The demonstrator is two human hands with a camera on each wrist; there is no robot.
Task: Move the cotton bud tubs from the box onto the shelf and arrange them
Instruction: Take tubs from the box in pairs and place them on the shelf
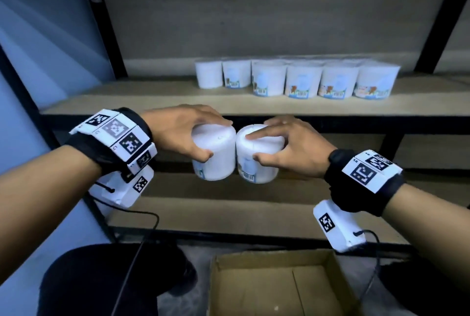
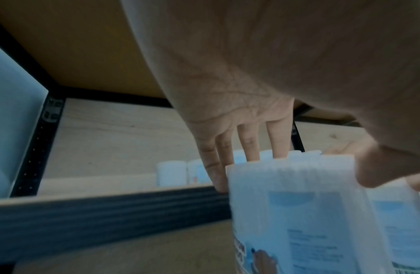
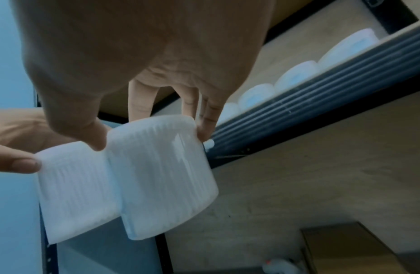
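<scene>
Each hand holds one white cotton bud tub from above, side by side in the air just below the shelf's front edge. My left hand (image 1: 201, 135) grips the left tub (image 1: 216, 155), fingers over its lid and thumb on its side. My right hand (image 1: 256, 145) grips the right tub (image 1: 259, 160) the same way. The two tubs touch. In the left wrist view the left tub (image 2: 298, 213) shows its blue label; in the right wrist view the right tub (image 3: 162, 176) sits beside the other one. Several tubs (image 1: 302, 79) stand in rows on the shelf (image 1: 127, 102), at its right.
The cardboard box (image 1: 274, 287) lies open on the floor below my hands, no tubs showing inside. Black metal uprights (image 1: 101, 23) frame the shelf unit. A lower shelf (image 1: 229, 206) runs beneath. The left part of the upper shelf is bare board.
</scene>
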